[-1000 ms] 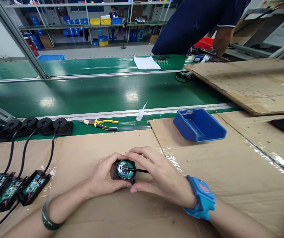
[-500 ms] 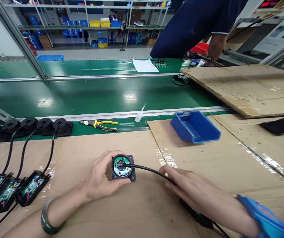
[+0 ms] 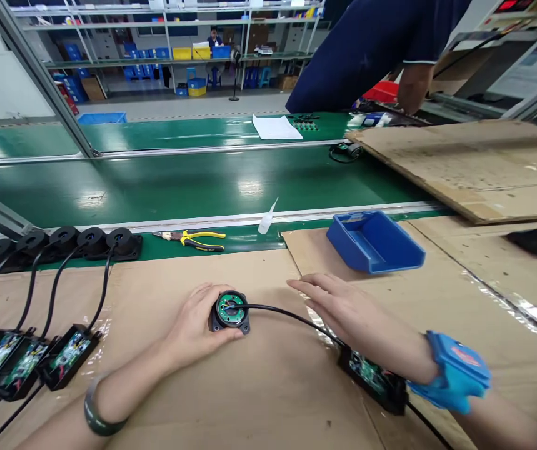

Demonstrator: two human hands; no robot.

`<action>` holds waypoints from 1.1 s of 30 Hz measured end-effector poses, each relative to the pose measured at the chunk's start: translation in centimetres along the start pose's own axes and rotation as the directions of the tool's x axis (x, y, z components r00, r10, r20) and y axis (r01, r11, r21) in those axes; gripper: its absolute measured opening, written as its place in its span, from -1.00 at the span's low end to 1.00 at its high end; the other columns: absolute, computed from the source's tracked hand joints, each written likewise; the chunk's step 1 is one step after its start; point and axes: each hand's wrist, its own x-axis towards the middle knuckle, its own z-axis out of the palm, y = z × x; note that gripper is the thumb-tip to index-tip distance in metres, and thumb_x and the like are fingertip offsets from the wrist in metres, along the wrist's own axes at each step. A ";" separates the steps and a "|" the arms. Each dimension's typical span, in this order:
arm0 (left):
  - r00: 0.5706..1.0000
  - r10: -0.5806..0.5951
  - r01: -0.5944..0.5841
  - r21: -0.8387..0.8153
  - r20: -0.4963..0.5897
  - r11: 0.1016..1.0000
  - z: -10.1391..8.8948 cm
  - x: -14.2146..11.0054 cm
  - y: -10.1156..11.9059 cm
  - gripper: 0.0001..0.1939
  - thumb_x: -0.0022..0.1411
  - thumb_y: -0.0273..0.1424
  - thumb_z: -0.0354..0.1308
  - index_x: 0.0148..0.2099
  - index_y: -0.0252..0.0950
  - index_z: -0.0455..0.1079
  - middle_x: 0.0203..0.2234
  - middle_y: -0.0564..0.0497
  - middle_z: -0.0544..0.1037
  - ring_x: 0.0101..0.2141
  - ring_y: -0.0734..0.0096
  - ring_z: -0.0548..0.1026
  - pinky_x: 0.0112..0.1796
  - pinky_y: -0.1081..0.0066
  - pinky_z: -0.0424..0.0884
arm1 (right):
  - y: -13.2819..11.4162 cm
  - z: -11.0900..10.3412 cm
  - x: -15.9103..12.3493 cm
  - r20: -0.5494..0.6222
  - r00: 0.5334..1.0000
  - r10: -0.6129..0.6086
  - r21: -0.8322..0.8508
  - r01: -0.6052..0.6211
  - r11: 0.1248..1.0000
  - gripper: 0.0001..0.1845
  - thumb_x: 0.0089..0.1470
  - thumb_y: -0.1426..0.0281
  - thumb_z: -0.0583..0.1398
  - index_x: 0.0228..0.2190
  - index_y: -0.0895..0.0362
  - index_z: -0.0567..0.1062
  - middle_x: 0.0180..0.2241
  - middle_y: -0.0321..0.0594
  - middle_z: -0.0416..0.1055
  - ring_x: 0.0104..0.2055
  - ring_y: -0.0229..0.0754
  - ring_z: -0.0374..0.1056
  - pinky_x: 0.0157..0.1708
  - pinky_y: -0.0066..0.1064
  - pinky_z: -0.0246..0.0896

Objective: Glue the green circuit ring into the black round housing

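Observation:
My left hand [image 3: 205,317] grips a round black housing [image 3: 243,324] by its sides, thumb below and fingers above. Inside its open face sits a green ring-shaped circuit board [image 3: 225,306] with thin coloured wires at the centre. A black cable [image 3: 287,317] runs from there to a black box [image 3: 381,384] whose open top shows another circuit board. Above the cable hovers my right hand [image 3: 331,300], fingers stretched out and holding nothing. The right forearm partly covers the black box.
Pliers [image 3: 193,239] and a small white dropper bottle [image 3: 266,220] lie beyond the cardboard. A blue bin [image 3: 376,244] stands at the right. Several similar housings [image 3: 120,242] and wired boxes [image 3: 69,356] line the left. A person's arm [image 3: 411,87] is at the far right.
My right hand has let go of the cable and lifted up and away, fingers extended, uncovering more of the black box. My left hand still holds the housing, and the view has shifted slightly.

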 end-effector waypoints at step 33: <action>0.999 0.017 -0.016 0.029 -0.041 0.999 0.2 -0.4 0.3 -0.35 -0.06 -0.10 0.37 0.04 -0.16 0.24 -0.08 -0.06 0.41 -0.05 0.09 0.37 -0.05 0.14 0.32 | -1.2 2.8 -12.3 0.031 0.966 0.255 -0.074 -0.252 0.965 -0.19 0.12 0.15 0.17 0.27 0.03 -0.06 -0.05 0.01 0.34 -0.09 0.07 0.39 -0.23 -0.14 0.46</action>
